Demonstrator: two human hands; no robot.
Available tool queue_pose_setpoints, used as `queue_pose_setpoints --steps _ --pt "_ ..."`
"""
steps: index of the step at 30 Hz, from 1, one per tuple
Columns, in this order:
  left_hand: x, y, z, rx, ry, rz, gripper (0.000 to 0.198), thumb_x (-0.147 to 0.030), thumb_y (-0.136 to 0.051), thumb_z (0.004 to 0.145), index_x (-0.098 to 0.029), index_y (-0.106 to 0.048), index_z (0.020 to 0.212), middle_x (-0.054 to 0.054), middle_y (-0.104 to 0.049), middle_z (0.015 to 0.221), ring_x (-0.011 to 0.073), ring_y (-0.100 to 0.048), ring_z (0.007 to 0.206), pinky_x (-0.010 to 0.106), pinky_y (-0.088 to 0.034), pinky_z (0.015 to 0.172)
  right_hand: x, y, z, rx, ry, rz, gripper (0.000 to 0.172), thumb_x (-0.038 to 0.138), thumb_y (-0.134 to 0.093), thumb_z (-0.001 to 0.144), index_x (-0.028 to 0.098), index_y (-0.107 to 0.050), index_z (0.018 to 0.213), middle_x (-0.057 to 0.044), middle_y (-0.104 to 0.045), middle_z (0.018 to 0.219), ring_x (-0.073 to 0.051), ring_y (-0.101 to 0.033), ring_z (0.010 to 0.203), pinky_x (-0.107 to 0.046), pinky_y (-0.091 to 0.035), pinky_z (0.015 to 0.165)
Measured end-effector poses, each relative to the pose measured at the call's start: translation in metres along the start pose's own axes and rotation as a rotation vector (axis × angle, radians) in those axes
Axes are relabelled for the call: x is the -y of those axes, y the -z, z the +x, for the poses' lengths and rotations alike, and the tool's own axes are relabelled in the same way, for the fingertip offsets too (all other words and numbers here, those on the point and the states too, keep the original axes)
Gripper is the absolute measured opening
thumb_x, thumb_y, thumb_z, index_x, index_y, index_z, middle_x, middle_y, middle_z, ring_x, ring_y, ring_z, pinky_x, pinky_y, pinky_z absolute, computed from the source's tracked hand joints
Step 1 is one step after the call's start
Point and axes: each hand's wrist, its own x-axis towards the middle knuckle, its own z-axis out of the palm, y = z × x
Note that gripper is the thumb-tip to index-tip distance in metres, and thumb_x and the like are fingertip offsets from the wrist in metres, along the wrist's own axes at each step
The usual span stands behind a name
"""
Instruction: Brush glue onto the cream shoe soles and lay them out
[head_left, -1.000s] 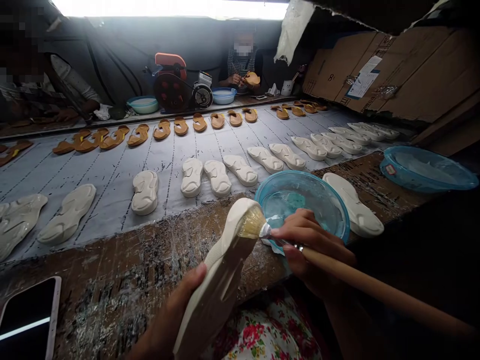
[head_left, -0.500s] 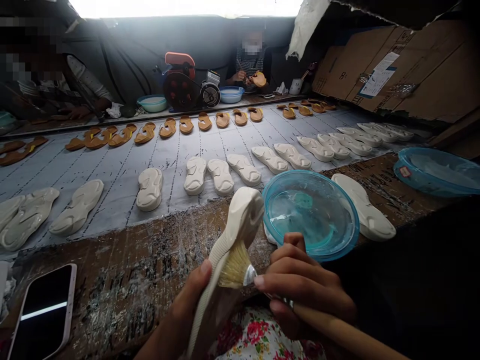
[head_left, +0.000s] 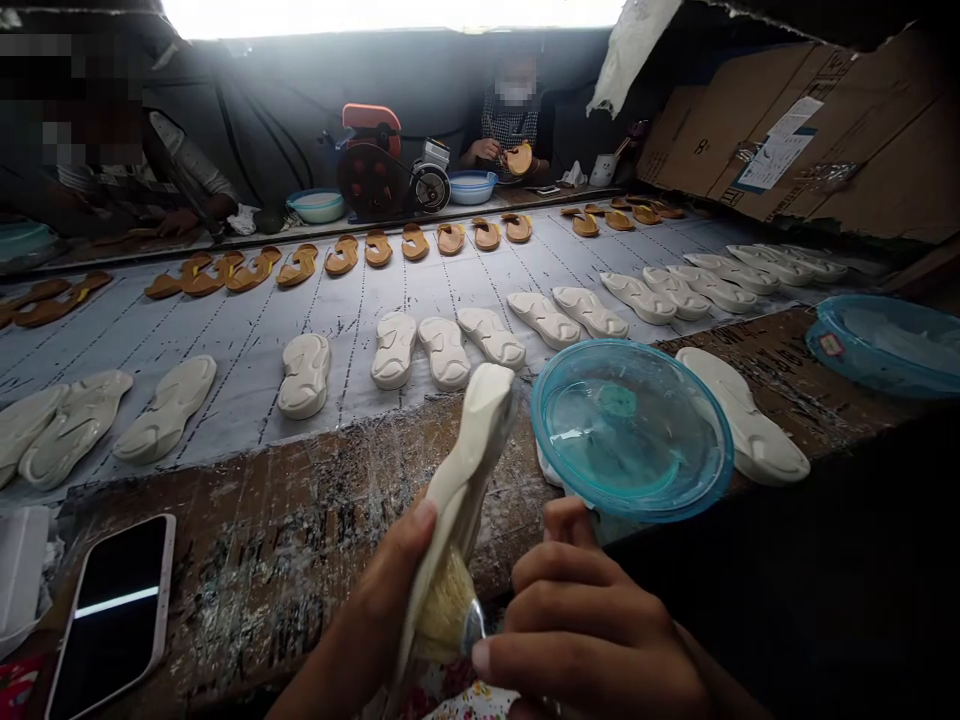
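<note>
My left hand (head_left: 375,625) grips a cream shoe sole (head_left: 469,470) by its lower part and holds it nearly upright, toe end up. My right hand (head_left: 585,630) is closed round a brush (head_left: 448,620) whose pale bristles press on the sole's lower part, near my left thumb. A blue plastic bowl (head_left: 697,480) with clear liquid stands just right of the sole on the stained wooden bench edge (head_left: 247,530).
A phone (head_left: 112,610) lies on the bench at the lower left. Rows of white soles (head_left: 442,350) and tan soles (head_left: 345,255) lie on the grey belt beyond. One white sole (head_left: 750,420) and another blue bowl (head_left: 877,345) sit to the right. Other people work at the far side.
The brush has travelled down the sole from its toe end to its lower part, and my right hand has come toward me. The sole has tipped more upright.
</note>
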Motion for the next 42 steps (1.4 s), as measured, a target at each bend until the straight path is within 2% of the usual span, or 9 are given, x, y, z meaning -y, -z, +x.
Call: queue_pose_setpoints --steps 4,11,18,22,24,28,32,36,42 --pt "0.004 -0.007 0.008 -0.241 0.054 -0.085 0.048 -0.056 -0.054 0.068 -0.011 -0.067 0.08 -0.003 -0.049 0.038 0.0143 -0.046 0.042 0.028 -0.043 0.056 -0.004 -0.009 -0.005 -0.042 0.009 0.023 0.02 0.025 -0.042 0.09 0.013 -0.058 0.085 0.003 -0.057 0.06 -0.009 -0.05 0.06 -0.032 -0.036 0.076" --pt "0.007 -0.005 0.035 -0.365 -0.211 -0.439 0.057 -0.059 -0.03 0.079 -0.021 -0.054 0.114 -0.001 -0.069 0.082 0.0219 -0.06 0.09 0.026 -0.047 0.073 -0.001 -0.026 -0.002 -0.073 0.079 -0.293 0.019 0.016 -0.043 0.088 0.011 -0.059 0.08 0.004 -0.054 0.051 -0.01 -0.048 0.053 -0.033 -0.028 0.065" --pt "-0.002 0.012 0.046 0.092 -0.197 -0.656 0.057 -0.043 -0.023 0.086 -0.007 -0.038 0.129 0.013 -0.066 0.101 0.0246 -0.061 0.094 0.036 -0.048 0.082 -0.002 -0.015 -0.011 0.017 0.009 -0.229 0.023 0.015 -0.041 0.089 0.015 -0.059 0.075 0.003 -0.05 0.052 -0.011 -0.046 0.057 -0.032 -0.029 0.066" --pt "-0.007 0.013 0.051 0.295 0.126 -0.642 0.053 -0.025 -0.012 0.09 0.001 -0.021 0.134 0.016 -0.069 0.091 0.0222 -0.066 0.083 0.036 -0.053 0.072 -0.006 -0.007 -0.015 -0.195 -0.049 -0.074 0.015 0.015 -0.047 0.084 0.017 -0.059 0.075 0.004 -0.048 0.053 -0.01 -0.045 0.057 -0.033 -0.031 0.073" --pt "-0.005 0.012 0.053 0.342 0.157 -0.642 0.051 -0.021 -0.014 0.089 0.003 -0.019 0.134 0.016 -0.069 0.092 0.0219 -0.066 0.084 0.036 -0.053 0.074 -0.009 -0.01 -0.017 -0.306 -0.092 -0.017 0.013 0.017 -0.047 0.082 0.017 -0.057 0.074 0.004 -0.048 0.054 -0.01 -0.045 0.055 -0.035 -0.032 0.077" --pt "0.001 0.012 0.056 0.384 0.128 -0.667 0.048 -0.017 -0.016 0.089 0.0 -0.023 0.134 0.012 -0.067 0.101 0.0179 -0.064 0.09 0.028 -0.051 0.078 -0.012 -0.022 -0.024 -0.341 -0.144 0.08 0.013 0.023 -0.045 0.084 0.019 -0.056 0.078 0.005 -0.049 0.054 -0.009 -0.047 0.055 -0.035 -0.032 0.08" --pt "-0.002 0.011 0.053 0.392 0.162 -0.625 0.055 -0.033 -0.014 0.089 -0.001 -0.049 0.117 0.014 -0.068 0.095 0.0224 -0.064 0.087 0.033 -0.051 0.074 -0.012 -0.024 -0.032 -0.226 -0.108 0.153 0.021 0.031 -0.041 0.089 0.019 -0.055 0.078 0.006 -0.052 0.051 -0.008 -0.049 0.051 -0.032 -0.031 0.082" --pt "-0.001 0.003 0.038 0.273 0.125 -0.569 0.063 -0.053 -0.024 0.082 -0.006 -0.06 0.104 0.016 -0.069 0.087 0.0299 -0.065 0.076 0.043 -0.05 0.068 -0.021 -0.007 -0.028 -0.436 -0.209 0.163 0.018 0.029 -0.043 0.087 0.019 -0.054 0.076 0.007 -0.05 0.05 -0.008 -0.044 0.046 -0.036 -0.033 0.081" --pt "0.019 -0.002 0.024 0.135 0.16 -0.517 0.029 -0.038 -0.056 0.074 -0.013 -0.07 0.073 0.003 -0.068 0.057 0.0202 -0.065 0.065 0.029 -0.051 0.069 -0.049 0.012 0.01 -0.617 -0.284 -0.128 0.013 0.018 -0.051 0.081 0.019 -0.061 0.091 0.0 -0.06 0.07 -0.013 -0.054 0.065 -0.03 -0.04 0.065"
